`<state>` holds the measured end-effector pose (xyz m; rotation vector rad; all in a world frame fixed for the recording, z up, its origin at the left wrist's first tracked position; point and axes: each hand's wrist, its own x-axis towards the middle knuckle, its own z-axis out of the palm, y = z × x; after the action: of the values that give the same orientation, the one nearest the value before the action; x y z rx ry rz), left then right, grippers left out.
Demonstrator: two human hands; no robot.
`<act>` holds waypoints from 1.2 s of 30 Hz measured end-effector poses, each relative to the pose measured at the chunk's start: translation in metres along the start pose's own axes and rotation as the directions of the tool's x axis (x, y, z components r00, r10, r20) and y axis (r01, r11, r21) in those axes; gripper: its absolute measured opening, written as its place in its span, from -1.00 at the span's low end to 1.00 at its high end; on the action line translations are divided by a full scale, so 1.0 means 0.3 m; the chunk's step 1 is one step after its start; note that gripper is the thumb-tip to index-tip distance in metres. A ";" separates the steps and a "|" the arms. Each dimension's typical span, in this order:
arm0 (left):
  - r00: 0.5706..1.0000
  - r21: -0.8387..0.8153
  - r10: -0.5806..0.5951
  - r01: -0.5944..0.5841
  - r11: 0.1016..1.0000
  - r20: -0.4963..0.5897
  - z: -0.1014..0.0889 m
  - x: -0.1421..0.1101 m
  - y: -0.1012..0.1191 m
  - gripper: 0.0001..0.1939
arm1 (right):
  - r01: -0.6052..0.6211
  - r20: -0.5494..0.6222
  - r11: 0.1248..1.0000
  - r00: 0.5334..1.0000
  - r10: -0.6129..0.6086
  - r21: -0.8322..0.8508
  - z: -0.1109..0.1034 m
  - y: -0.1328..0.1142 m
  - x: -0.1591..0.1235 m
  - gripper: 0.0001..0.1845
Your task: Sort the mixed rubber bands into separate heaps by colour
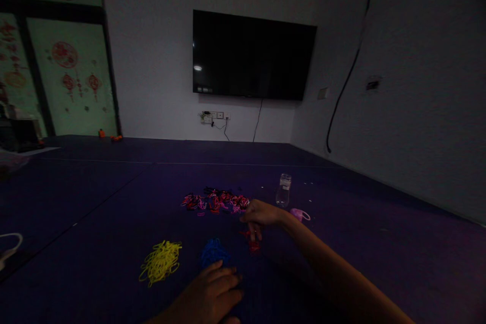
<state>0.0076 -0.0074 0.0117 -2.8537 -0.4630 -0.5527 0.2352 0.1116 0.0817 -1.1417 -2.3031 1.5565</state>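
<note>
Dim light over a dark purple floor (125, 202) with thin seams, running far back to a pale wall (152, 61). On that wall, a black television (252, 55), and below it a row of sockets (214, 116) with loose wires. Far left, a door (72, 76) with greenish panes and red decorations; at its foot, small orange objects (116, 138). Down the right wall, a hanging black cable (349, 71). Near, on the floor, a pile of yellow bands (161, 263) at left, a pile of blue bands (214, 254) in the middle and a small red pile (254, 247) to the right. Farther off, a wide mixed heap (214, 202) of pink, red and dark bands; right of it, a clear bottle (283, 193), upright, and just beside, a pink object (298, 214) with a white loop. Left hand (220, 291) palm down, fingers extended and slightly apart, fingertips at the near edge of the blue bands; cannot tell contact. Right hand (260, 216) bent downward above the red pile, fingers partly curled, close to the mixed heap's right end; too dark to tell any grip.
</note>
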 end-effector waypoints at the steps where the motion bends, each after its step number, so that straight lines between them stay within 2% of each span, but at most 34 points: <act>1: 1.000 0.004 0.003 -0.003 1.000 -0.002 0.000 -0.001 0.001 -0.61 | -0.002 -0.005 1.000 1.000 0.003 0.018 -0.002 0.004 0.001 -0.50; 5: 1.000 0.022 0.010 -0.010 1.000 -0.022 0.006 -0.005 -0.001 -0.61 | -0.014 -0.023 0.997 1.000 0.016 0.077 -0.008 0.019 0.011 -0.43; 11: 1.000 0.021 0.010 -0.009 1.000 -0.030 0.024 -0.009 -0.011 -0.61 | 0.032 -0.039 0.997 0.999 -0.029 0.071 -0.006 0.022 0.015 -0.34; 17: 1.000 0.006 0.005 -0.005 1.000 -0.011 0.028 -0.008 -0.010 -0.61 | 0.168 -0.212 0.979 0.967 -0.142 0.113 0.003 0.044 0.045 -0.38; 19: 1.000 -0.006 0.002 -0.002 1.000 -0.013 0.028 -0.009 -0.010 -0.61 | 0.202 -0.228 0.973 0.958 -0.174 0.107 0.007 0.052 0.054 -0.40; 24: 1.000 -0.016 -0.001 0.001 1.000 -0.006 0.025 -0.010 -0.009 -0.62 | 0.173 -0.081 0.981 0.983 -0.166 0.091 0.013 0.046 0.047 -0.40; 30: 1.000 0.002 0.000 0.000 1.000 0.004 0.011 -0.004 -0.006 -0.61 | 0.048 0.099 0.995 0.993 -0.057 0.083 0.007 -0.006 0.007 -0.50; 32: 1.000 0.006 0.003 -0.003 1.000 0.016 0.006 -0.004 -0.005 -0.60 | -0.028 0.214 0.998 0.977 0.015 0.058 0.009 -0.023 -0.005 -0.54; 36: 1.000 -0.003 0.003 -0.002 1.000 0.018 0.000 -0.005 -0.003 -0.60 | -0.158 0.439 0.986 0.883 0.167 -0.058 0.019 -0.045 -0.017 -0.60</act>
<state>0.0059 -0.0069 0.0113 -2.8639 -0.4619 -0.5278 0.2292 0.1016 0.0919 -1.1015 -2.5541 2.0444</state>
